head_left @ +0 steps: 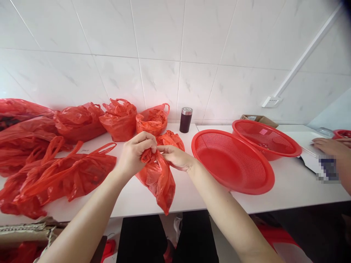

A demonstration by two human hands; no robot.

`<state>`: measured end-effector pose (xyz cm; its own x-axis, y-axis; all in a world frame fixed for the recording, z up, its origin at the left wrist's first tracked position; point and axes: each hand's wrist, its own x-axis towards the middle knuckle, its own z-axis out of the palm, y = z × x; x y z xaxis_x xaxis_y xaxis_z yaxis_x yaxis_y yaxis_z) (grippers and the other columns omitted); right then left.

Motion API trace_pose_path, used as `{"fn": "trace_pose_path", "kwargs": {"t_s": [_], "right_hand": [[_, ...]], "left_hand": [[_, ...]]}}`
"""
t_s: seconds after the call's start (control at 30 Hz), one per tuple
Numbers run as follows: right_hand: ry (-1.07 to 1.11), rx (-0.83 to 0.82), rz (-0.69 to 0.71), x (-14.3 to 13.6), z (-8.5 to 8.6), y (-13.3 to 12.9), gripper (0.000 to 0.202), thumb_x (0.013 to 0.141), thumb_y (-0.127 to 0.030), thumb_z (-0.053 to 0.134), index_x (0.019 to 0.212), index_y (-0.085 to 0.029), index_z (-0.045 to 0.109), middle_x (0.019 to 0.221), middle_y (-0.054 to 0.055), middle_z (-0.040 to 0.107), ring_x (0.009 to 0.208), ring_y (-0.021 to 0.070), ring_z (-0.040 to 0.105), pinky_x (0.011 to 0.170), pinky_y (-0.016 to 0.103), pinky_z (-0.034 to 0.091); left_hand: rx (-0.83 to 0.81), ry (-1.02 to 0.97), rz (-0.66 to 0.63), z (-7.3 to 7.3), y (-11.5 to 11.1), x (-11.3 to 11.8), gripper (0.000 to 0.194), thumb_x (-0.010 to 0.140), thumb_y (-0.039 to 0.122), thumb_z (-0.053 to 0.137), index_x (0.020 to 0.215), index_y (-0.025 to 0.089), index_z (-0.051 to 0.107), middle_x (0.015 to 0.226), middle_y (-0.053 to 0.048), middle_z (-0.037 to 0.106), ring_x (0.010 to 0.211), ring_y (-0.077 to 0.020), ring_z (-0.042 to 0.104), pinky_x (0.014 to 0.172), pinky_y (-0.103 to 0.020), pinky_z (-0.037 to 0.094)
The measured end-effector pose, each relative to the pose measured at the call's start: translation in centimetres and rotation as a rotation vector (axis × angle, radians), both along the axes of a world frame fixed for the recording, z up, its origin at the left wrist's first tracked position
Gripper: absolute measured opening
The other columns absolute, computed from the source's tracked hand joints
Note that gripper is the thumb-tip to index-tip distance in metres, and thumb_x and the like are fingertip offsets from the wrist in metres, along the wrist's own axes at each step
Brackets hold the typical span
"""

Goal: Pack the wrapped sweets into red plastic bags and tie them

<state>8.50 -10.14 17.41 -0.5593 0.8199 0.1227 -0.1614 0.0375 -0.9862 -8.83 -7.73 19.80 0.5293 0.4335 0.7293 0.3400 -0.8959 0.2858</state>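
Observation:
A red plastic bag [161, 179] hangs from my two hands over the front part of the white table. My left hand [138, 151] is closed round its bunched top. Close beside it, my right hand [175, 156] also has its fingers closed on the bag, near the gathered part. The bag's lower end tapers to a corner at the table's front edge. Its contents cannot be made out. Just behind my hands sits another crumpled red bag [172, 138], partly hidden by them.
Several filled red bags [120, 120] line the left side and the wall. A dark tumbler [186, 120] stands at the back. Two red perforated baskets [201, 146] sit to the right, a cardboard box [263, 119] behind them. Another person's hand [326, 146] is at far right.

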Motion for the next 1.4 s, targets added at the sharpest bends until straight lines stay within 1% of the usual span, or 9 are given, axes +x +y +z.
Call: {"fn": "trace_pose_path", "kwargs": {"t_s": [0.13,0.3,0.4,0.57,0.7,0.83,1.03,1.2,1.4], "right_hand": [[-0.056,0.053,-0.116,-0.6,-0.5,0.1,0.012,0.088,-0.018,0.051,0.091,-0.022,0.061,0.079,-0.001,0.065,0.072,0.0118,0.061,0.073,0.027,0.049],[-0.393,0.477,-0.708,-1.2,-0.5,-0.3,0.011,0.088,-0.022,0.045,0.091,-0.022,0.056,0.079,-0.002,0.061,0.066,0.0112,0.056,0.066,0.025,0.044],[-0.537,0.623,-0.851,-1.3,-1.0,0.0,0.013,0.089,-0.020,0.041,0.094,-0.022,0.053,0.079,-0.003,0.060,0.065,0.0114,0.054,0.065,0.023,0.041],[-0.870,0.437,-0.957,0.4,-3.9,2.6,0.021,0.087,-0.014,0.039,0.097,-0.023,0.054,0.088,-0.001,0.063,0.076,0.0145,0.058,0.068,0.024,0.039],[-0.954,0.296,-1.014,1.8,-6.3,4.0,0.024,0.089,-0.014,0.036,0.099,-0.021,0.056,0.091,0.004,0.066,0.083,0.0192,0.060,0.068,0.027,0.039],[-1.000,0.259,-1.026,0.0,-7.5,3.3,0.032,0.099,-0.026,0.023,0.105,-0.021,0.054,0.092,0.005,0.067,0.084,0.0197,0.062,0.066,0.027,0.039],[-1.088,0.316,-0.910,-4.3,-9.4,1.9,0.028,0.100,-0.032,0.030,0.113,-0.024,0.054,0.086,0.003,0.069,0.076,0.0176,0.063,0.063,0.025,0.037],[-1.178,0.274,-0.890,-2.4,-10.8,2.1,0.029,0.101,-0.032,0.028,0.112,-0.025,0.054,0.081,0.002,0.069,0.074,0.0181,0.064,0.062,0.025,0.036],[-1.305,0.198,-0.898,-0.5,-12.4,3.0,0.028,0.101,-0.032,0.030,0.108,-0.022,0.055,0.081,0.005,0.069,0.076,0.0193,0.065,0.065,0.027,0.039]], "left_hand": [[-0.029,-0.010,-0.012,-0.1,-0.2,-0.6,0.021,0.074,0.002,0.049,0.069,0.019,0.062,0.088,-0.002,0.059,0.075,-0.0111,0.058,0.063,-0.022,0.045],[-0.277,0.007,-0.036,-1.2,-0.6,-1.4,0.022,0.082,0.014,0.052,0.088,0.023,0.071,0.109,-0.006,0.062,0.094,-0.0176,0.061,0.077,-0.028,0.049],[-0.548,-0.084,-0.043,-2.8,-1.0,-2.3,0.027,0.092,0.032,0.048,0.106,0.023,0.069,0.119,-0.008,0.063,0.112,-0.0223,0.057,0.098,-0.036,0.044],[-0.827,-0.476,0.076,-6.8,-2.2,-4.8,0.037,0.093,0.046,0.045,0.103,0.018,0.068,0.114,-0.010,0.068,0.106,-0.0241,0.062,0.100,-0.041,0.045],[-0.883,-0.710,0.193,-9.8,-3.1,-5.9,0.035,0.091,0.048,0.048,0.098,0.018,0.065,0.107,-0.008,0.069,0.099,-0.0225,0.066,0.098,-0.041,0.048],[-0.834,-0.763,0.298,-11.5,-3.0,-4.3,0.043,0.094,0.051,0.038,0.112,0.020,0.061,0.118,-0.009,0.064,0.108,-0.0216,0.062,0.099,-0.039,0.046],[-0.721,-0.477,0.552,-13.4,-1.0,-1.2,0.047,0.097,0.048,0.026,0.122,0.023,0.056,0.121,-0.009,0.062,0.104,-0.0211,0.060,0.092,-0.035,0.046],[-0.657,0.010,0.731,-14.2,0.7,-2.5,0.049,0.098,0.040,0.016,0.125,0.025,0.053,0.088,-0.005,0.069,0.076,-0.0202,0.065,0.070,-0.029,0.047],[-0.677,0.304,0.820,-14.5,3.3,-3.9,0.047,0.094,0.046,0.026,0.114,0.026,0.063,0.086,-0.012,0.072,0.080,-0.0310,0.066,0.065,-0.036,0.043]]}}
